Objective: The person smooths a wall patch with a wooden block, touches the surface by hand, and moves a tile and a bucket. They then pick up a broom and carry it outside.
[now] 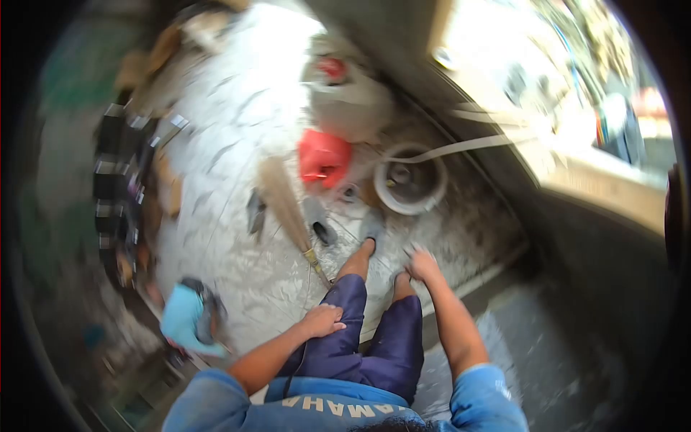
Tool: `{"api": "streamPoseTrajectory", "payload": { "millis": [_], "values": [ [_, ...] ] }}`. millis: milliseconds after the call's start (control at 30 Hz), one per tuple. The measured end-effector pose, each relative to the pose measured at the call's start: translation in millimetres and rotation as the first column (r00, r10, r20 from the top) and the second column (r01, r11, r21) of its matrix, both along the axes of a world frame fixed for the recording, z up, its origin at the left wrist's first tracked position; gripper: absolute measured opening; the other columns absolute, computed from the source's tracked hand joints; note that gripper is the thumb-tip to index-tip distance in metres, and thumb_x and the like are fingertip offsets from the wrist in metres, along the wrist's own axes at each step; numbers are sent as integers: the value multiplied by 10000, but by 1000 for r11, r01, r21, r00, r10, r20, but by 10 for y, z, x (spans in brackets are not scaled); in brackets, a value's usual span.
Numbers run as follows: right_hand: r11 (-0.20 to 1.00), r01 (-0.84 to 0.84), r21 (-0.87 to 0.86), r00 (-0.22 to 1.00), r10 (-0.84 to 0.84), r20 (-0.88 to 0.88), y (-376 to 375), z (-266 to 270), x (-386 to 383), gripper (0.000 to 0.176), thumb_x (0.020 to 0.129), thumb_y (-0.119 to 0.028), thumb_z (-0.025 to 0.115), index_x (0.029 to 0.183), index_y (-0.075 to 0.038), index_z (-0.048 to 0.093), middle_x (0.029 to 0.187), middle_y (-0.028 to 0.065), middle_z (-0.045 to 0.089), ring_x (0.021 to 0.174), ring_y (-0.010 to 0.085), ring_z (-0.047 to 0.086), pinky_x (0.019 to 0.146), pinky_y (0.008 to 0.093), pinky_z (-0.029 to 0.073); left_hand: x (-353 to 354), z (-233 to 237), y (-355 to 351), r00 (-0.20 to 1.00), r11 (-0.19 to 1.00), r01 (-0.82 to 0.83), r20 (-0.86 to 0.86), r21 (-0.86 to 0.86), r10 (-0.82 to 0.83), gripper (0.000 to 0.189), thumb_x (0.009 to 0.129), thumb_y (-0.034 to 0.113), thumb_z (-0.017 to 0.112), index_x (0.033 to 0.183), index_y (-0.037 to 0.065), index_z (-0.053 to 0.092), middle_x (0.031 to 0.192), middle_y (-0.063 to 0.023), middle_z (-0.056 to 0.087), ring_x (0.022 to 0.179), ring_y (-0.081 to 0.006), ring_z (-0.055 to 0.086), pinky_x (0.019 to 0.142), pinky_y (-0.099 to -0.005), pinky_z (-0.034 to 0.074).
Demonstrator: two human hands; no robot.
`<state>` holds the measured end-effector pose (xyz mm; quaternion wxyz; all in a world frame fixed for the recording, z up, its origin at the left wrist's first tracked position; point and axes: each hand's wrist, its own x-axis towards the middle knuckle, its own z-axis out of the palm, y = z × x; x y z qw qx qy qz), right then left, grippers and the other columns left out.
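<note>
Standing over a broom (pixel 284 201) left lying on the floor.
Left hand (pixel 324 320) braces on the shorts (pixel 381 345), fingers together and loosely bent; right hand (pixel 421 264) hangs blurred, fingers unreadable; the broom's handle points at the feet.

Both forearms bare, left hand (pixel 324 320) resting on thigh, right hand (pixel 421 263) stretched forward, fingers spread

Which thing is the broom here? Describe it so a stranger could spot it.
Find the pale floor ahead of the person's legs. Just beyond the left hand, a broom slants away toward the red container. It alone is long, tapering and straw-coloured; its neighbours are small, dark and short.
</note>
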<state>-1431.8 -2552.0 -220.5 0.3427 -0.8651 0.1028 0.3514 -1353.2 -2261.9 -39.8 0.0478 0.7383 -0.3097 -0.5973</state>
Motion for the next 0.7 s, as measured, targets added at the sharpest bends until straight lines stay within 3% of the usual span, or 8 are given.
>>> {"api": "streamPoseTrajectory", "payload": {
  "millis": [67, 200, 233, 400, 467, 600, 667, 700],
  "values": [
    [999, 16, 48, 1000, -17, 12, -97, 214, -720, 578, 784, -315, 603, 1293, -105, 428, 1277, 238, 434, 1150, 389, 435, 944, 416, 389, -191, 278, 155, 985, 991, -136, 101, -15, 137, 334, 788, 358, 619, 965, 80, 561, 941, -129, 578, 930, -323, 550, 779, -432, 437],
    [998, -60, -1, 896, 53, -441, -518, 1265, -1617, 528, 787, -362, 615, 1209, -58, 523, 1101, 225, 571, 1030, 378, 536, 865, 413, 440, -518, 833, 540, 910, 919, -393, 145, 15, 387, 378, 804, 334, 617, 1089, 104, 526, 1092, -126, 512, 1051, -314, 499, 865, -437, 405],
    [991, -114, -68, 925, 81, -371, -675, 1147, -2041, 530, 788, -350, 624, 1208, -43, 522, 1063, 224, 594, 1016, 376, 551, 852, 396, 450, -637, 936, 692, 881, 885, -464, 120, 31, 458, 379, 806, 333, 616, 1094, 103, 524, 1108, -128, 508, 1056, -317, 498, 877, -431, 403],
    [987, -59, -151, 815, -40, -578, -1367, 1544, -2276, 556, 784, -365, 630, 1206, -20, 522, 1197, 216, 529, 1099, 354, 512, 885, 352, 436, -1064, 1157, 1648, 515, 550, -822, 221, -149, 828, 366, 788, 314, 640, 1007, 32, 558, 983, -170, 580, 929, -307, 566, 791, -381, 452],
    [967, -71, -245, 893, -48, -447, -1388, 1733, -1814, 574, 786, -408, 621, 1188, -7, 532, 1230, 220, 501, 1129, 342, 493, 907, 354, 426, -1314, 1182, 2055, 359, 406, -900, 258, -159, 897, 352, 784, 300, 649, 974, 15, 568, 899, -170, 601, 855, -286, 594, 731, -374, 470],
    [920, -286, -269, 951, 239, -194, -1157, 1628, -339, 560, 805, -447, 583, 1161, -17, 537, 1172, 196, 546, 1101, 333, 509, 900, 383, 434, -1676, 1296, 2769, 79, 98, -993, 238, -70, 968, 291, 804, 265, 641, 933, 15, 566, 819, -154, 609, 729, -239, 620, 609, -355, 486],
    [960, -249, -125, 945, 269, 188, -642, 1720, 512, 448, 801, -388, 589, 1085, -41, 572, 1077, 181, 590, 1025, 340, 544, 840, 408, 457, -1907, 1150, 3205, 26, 39, -997, 208, -59, 978, 278, 812, 255, 635, 928, 13, 563, 817, -153, 611, 703, -224, 622, 583, -343, 486],
    [940, -272, -207, 947, 299, 115, -103, 2039, 1043, 436, 789, -358, 603, 1082, -36, 573, 1073, 161, 594, 1027, 341, 539, 824, 413, 460, -2005, 1089, 3421, -1, 3, -1000, 230, -17, 973, 274, 818, 252, 627, 926, 9, 560, 829, -156, 614, 710, -223, 623, 591, -340, 486]
  ]
}}
